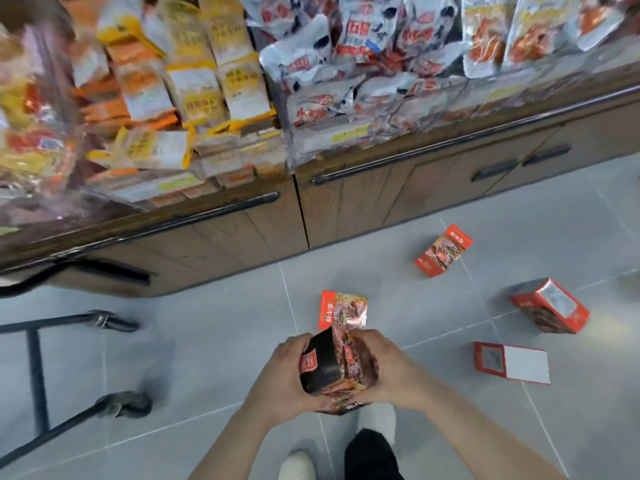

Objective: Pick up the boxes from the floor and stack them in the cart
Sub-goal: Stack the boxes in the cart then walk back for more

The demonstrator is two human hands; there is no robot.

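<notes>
Both hands hold boxes together above the grey tiled floor [214, 348]: the left hand [277, 379] curls round a black box [320, 365] with a small red label on its side, and the right hand [384, 368] curls round a red-and-photo box [356, 368] pressed against it. A third, red-edged box [341, 311] stands up just beyond the fingertips, touching the held pair; whether a hand grips it cannot be told. Three more red boxes lie on the floor to the right, well apart from the hands: one [443, 251] near the foot of the wooden cabinet [363, 209], one [550, 306] tilted on its side further right, and one [512, 362] lying flat with a white panel up. The print on the boxes is Chinese and too blurred to read. The cart [36, 368] shows only as black bars and wheels at the left edge. Snack bags [194, 81] fill the shelf above the cabinet.
</notes>
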